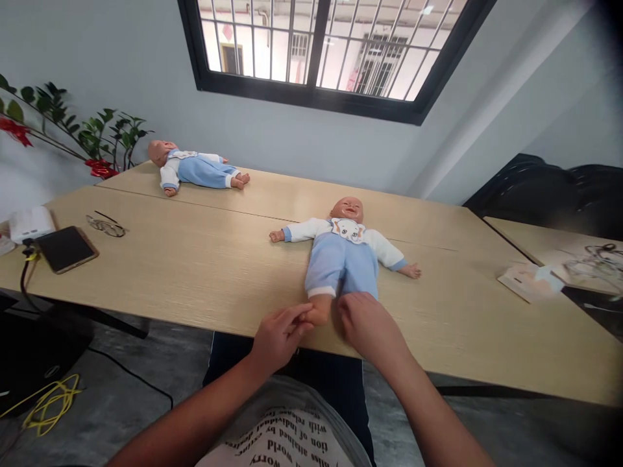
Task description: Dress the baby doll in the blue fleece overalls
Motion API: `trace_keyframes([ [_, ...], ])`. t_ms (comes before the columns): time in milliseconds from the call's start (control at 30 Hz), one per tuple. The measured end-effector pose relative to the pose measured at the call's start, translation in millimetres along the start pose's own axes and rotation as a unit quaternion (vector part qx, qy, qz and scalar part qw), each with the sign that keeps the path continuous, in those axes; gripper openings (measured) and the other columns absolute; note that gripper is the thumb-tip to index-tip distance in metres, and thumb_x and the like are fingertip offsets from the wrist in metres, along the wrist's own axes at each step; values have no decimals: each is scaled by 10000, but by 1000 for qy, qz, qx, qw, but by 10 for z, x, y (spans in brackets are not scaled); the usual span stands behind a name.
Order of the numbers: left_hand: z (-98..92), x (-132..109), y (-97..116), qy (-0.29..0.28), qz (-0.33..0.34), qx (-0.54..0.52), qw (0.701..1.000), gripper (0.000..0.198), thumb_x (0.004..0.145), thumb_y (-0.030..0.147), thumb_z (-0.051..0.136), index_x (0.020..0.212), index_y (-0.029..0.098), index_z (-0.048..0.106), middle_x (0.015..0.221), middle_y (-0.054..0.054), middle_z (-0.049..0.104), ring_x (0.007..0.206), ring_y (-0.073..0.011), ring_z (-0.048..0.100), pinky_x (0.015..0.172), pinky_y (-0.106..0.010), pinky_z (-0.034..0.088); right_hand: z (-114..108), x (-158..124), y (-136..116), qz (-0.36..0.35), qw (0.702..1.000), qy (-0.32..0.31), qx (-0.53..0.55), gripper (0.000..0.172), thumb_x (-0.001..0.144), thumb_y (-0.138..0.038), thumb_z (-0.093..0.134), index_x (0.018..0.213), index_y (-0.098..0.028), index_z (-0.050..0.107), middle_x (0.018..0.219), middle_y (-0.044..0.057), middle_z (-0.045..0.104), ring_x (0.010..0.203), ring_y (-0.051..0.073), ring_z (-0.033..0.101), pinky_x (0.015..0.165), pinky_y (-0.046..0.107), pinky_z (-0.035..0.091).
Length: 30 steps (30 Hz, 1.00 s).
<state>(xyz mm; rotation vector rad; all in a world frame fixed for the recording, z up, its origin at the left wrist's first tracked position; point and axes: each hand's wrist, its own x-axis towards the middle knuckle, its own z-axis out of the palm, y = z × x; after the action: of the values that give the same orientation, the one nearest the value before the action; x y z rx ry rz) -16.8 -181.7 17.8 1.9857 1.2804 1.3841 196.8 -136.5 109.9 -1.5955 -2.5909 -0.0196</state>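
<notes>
A baby doll (pixel 343 256) lies on its back on the wooden table (pixel 219 266), head away from me and arms spread. It wears light blue trousers, white sleeves and a bib with an animal face. At the table's front edge my left hand (pixel 282 331) pinches the doll's bare foot (pixel 318 311) on the left side. My right hand (pixel 367 324) is closed at the cuff of the other trouser leg and covers that foot. What its fingers grip there is hidden, though the doll's leg runs into them.
A second doll (pixel 207 170) in similar clothes lies at the back left. Eyeglasses (pixel 106 225), a phone (pixel 67 249) and a white device (pixel 32 224) are on the left. A small box (pixel 525 280) and tangled cables (pixel 598 263) lie at right.
</notes>
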Motion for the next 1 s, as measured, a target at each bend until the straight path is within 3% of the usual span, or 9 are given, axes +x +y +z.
trace_keyframes([
  [200, -91, 56, 21, 14, -98, -93, 991, 287, 975, 395, 648, 1209, 249, 724, 1034, -44, 776, 862, -170, 731, 779, -270, 602, 136, 67, -270, 82, 994, 36, 64, 140, 984, -211, 540, 879, -180, 626, 824, 68, 692, 782, 214, 610, 655, 335, 283],
  [367, -89, 51, 13, 10, -144, -153, 978, 315, 954, 414, 672, 1202, 228, 723, 1016, -49, 773, 808, -172, 745, 725, -267, 606, 155, 139, -237, 98, 984, 35, 147, 227, 1001, -212, 499, 788, -206, 577, 778, 30, 681, 688, 166, 564, 605, 314, 240],
  [500, -79, 19, -28, 3, -144, -149, 978, 313, 950, 410, 679, 1201, 228, 724, 1042, -58, 771, 828, -180, 748, 749, -284, 608, 109, 92, -159, 73, 980, 44, 178, 157, 1004, -235, 512, 866, -211, 583, 829, 14, 691, 713, 160, 582, 624, 290, 280],
  [767, -31, -23, -78, 9, -153, -152, 977, 326, 937, 405, 700, 1208, 225, 718, 1044, -75, 769, 831, -198, 751, 702, -294, 615, 150, 136, -128, 32, 993, 77, 86, 271, 1047, -249, 445, 836, -216, 610, 849, 21, 679, 746, 163, 603, 612, 320, 250],
  [900, -50, -10, -52, 12, -143, -140, 980, 325, 944, 410, 691, 1209, 223, 720, 1052, -79, 767, 838, -194, 747, 720, -293, 615, 149, 141, -143, 35, 987, 90, 129, 229, 963, -205, 513, 739, -209, 565, 779, 2, 632, 688, 144, 553, 606, 299, 264],
  [1000, -59, -3, -27, 19, -137, -126, 982, 322, 943, 418, 693, 1200, 227, 726, 1030, -70, 765, 831, -187, 741, 728, -287, 613, 132, 104, -159, 22, 981, 65, 179, 213, 889, -180, 559, 680, -206, 529, 717, -18, 604, 629, 125, 512, 592, 280, 271],
])
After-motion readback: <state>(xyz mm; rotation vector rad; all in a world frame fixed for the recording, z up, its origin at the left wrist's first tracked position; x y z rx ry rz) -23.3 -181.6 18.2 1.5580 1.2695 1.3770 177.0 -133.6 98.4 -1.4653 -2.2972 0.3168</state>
